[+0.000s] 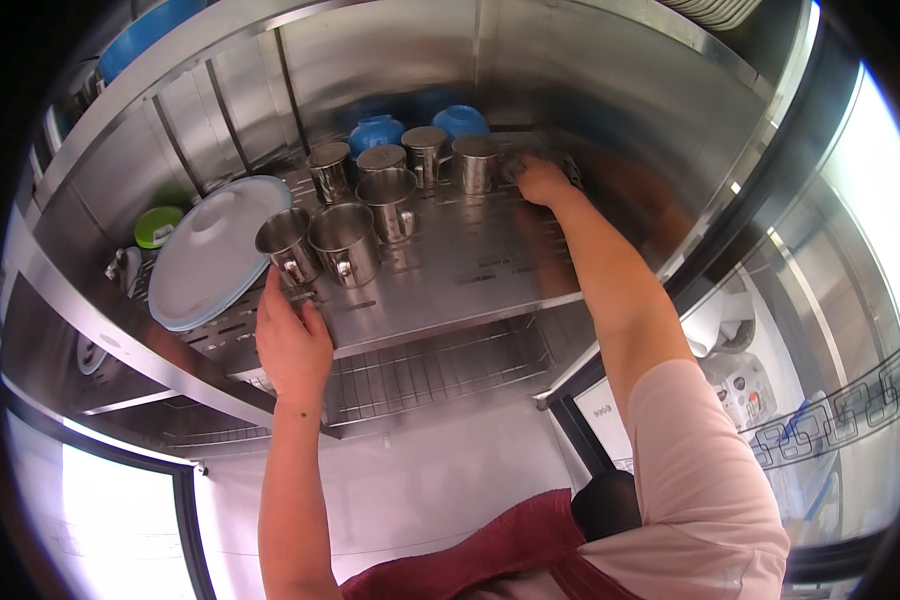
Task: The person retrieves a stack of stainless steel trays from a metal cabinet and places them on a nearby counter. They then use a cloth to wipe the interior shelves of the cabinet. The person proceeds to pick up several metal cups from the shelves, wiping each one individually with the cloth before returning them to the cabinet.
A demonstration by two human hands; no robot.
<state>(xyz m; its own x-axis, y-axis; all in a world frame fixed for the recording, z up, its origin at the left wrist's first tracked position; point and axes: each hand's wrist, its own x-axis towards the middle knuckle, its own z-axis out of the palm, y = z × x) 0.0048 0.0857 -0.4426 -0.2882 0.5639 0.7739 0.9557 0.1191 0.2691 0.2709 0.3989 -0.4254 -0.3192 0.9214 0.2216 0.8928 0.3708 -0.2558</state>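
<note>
My right hand (541, 180) reaches to the back right of a slotted stainless-steel shelf (450, 277). Bunched under its fingers is a greyish cloth (511, 169), partly hidden by the hand. At the shelf's front edge, my left hand (294, 349) holds nothing, its thumb apart from the fingers. Its fingertips reach the near side of an upright steel mug (285, 244); contact is hard to tell. Beside that mug stand a wider steel mug (345, 244) and another upright mug (387, 204). Behind them, several steel mugs (474, 165) rest upside down, one close to my right hand.
Two blue bowls (376, 135) sit inverted by the back wall. A large pale oval lid (217, 251) and a green lid (157, 227) lie at the left. Below runs a wire rack (435, 375). A metal frame post (142, 360) crosses the left; a dark door frame (750, 172) borders the right.
</note>
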